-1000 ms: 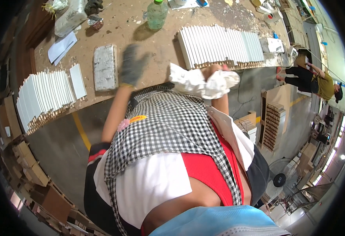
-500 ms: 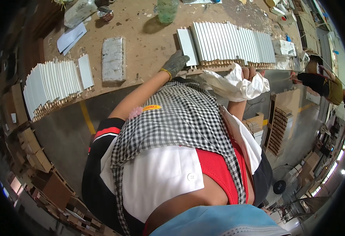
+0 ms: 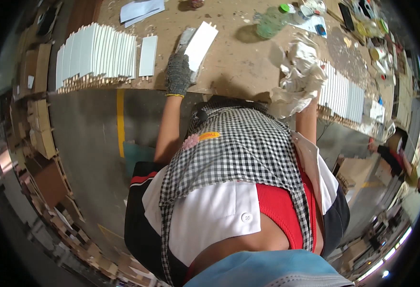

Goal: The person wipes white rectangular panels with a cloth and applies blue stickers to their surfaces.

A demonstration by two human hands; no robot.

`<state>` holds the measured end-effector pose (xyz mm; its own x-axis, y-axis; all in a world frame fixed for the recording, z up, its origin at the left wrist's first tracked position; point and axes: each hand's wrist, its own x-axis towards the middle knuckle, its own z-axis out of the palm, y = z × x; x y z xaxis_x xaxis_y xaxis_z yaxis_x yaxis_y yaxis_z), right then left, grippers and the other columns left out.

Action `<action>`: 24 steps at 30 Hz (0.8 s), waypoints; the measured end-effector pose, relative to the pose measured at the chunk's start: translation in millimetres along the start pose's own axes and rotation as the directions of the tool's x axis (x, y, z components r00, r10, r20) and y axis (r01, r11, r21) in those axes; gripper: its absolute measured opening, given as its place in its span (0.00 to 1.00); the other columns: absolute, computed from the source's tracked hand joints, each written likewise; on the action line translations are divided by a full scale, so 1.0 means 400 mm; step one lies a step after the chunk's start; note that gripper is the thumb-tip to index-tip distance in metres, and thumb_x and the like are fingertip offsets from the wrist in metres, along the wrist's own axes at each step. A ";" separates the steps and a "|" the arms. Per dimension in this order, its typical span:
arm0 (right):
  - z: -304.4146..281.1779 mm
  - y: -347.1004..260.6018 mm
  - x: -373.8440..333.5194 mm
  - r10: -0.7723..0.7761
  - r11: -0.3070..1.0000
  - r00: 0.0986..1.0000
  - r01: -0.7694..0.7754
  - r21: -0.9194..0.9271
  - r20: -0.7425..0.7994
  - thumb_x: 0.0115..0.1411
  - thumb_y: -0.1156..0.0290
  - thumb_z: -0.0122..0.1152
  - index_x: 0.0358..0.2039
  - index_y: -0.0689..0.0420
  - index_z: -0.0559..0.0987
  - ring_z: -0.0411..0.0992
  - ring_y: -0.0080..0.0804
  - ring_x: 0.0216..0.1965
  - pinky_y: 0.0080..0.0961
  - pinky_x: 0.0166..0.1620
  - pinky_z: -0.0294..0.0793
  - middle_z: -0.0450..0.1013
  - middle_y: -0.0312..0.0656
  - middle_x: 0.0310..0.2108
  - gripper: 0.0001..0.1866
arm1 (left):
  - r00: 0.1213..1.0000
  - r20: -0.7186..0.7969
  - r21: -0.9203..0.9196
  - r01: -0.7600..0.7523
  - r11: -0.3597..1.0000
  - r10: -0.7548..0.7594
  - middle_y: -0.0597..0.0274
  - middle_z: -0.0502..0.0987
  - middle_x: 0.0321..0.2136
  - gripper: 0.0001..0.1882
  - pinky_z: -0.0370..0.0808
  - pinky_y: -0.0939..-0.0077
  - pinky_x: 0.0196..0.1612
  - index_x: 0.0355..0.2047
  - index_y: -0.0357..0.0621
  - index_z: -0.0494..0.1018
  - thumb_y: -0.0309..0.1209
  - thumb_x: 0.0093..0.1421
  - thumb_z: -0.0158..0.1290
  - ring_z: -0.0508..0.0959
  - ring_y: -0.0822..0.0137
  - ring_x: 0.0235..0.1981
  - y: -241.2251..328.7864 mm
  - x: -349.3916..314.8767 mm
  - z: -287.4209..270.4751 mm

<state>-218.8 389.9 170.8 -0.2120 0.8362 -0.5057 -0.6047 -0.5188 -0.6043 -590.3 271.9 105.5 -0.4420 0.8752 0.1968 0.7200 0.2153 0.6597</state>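
My left hand (image 3: pixel 177 76), in a dark grey knit glove, grips the near end of a white slat (image 3: pixel 202 45) with small wooden pegs at its far end. The slat lies slantwise over a pale wrapped block (image 3: pixel 185 37), which it partly covers. Crumpled white cloth (image 3: pixel 293 76) bunches around my right hand (image 3: pixel 315 99) and hides most of its fingers. To the left, a single white slat (image 3: pixel 148 55) lies beside a long row of similar pegged slats (image 3: pixel 97 52). Another row of slats (image 3: pixel 341 91) stands to the right of the cloth.
The stained brown worktable (image 3: pixel 238 64) carries a green-tinted bottle (image 3: pixel 271 24), white papers (image 3: pixel 142 10), a dark phone-like slab (image 3: pixel 346 16) and several containers at the far right. Its near edge runs just ahead of my apron (image 3: pixel 238 143). Another person (image 3: pixel 401 162) is at the far right.
My left hand has moved left from the right-hand row to the block, carrying a white slat. My right hand has raised the cloth over the table. The view has swung right.
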 end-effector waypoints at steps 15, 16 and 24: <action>0.314 0.479 0.162 0.084 -0.351 0.164 0.928 -0.124 0.983 0.67 0.48 0.53 0.54 0.50 0.78 0.75 0.41 0.52 0.60 0.67 0.54 0.77 0.42 0.52 0.24 | 0.980 -0.113 -0.395 0.105 0.913 -0.162 0.43 0.72 0.52 0.40 0.73 0.56 0.55 0.57 0.39 0.67 0.36 0.44 0.71 0.73 0.47 0.52 -0.046 -0.120 0.095; 0.319 0.468 0.194 0.192 -0.382 0.343 0.889 -0.252 0.919 0.67 0.49 0.52 0.50 0.50 0.80 0.75 0.41 0.51 0.59 0.65 0.57 0.77 0.43 0.50 0.22 | 0.978 -0.172 -0.252 0.074 0.965 -0.119 0.43 0.73 0.50 0.40 0.72 0.55 0.55 0.55 0.39 0.68 0.37 0.43 0.72 0.73 0.46 0.52 -0.041 -0.124 0.082; 0.416 0.315 0.362 -0.131 -0.333 0.655 0.678 -0.656 0.744 0.66 0.64 0.52 0.39 0.56 0.79 0.76 0.53 0.37 0.46 0.38 0.76 0.77 0.52 0.39 0.11 | 0.968 -0.201 -0.436 0.050 0.898 -0.151 0.47 0.71 0.51 0.39 0.73 0.58 0.54 0.56 0.37 0.65 0.30 0.44 0.71 0.74 0.52 0.50 -0.033 -0.108 0.097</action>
<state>-453.5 475.2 123.8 -0.6310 0.7480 0.2057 0.5606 0.6230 -0.5455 -560.0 247.9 60.2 -0.6440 0.7275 0.2365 0.3915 0.0478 0.9189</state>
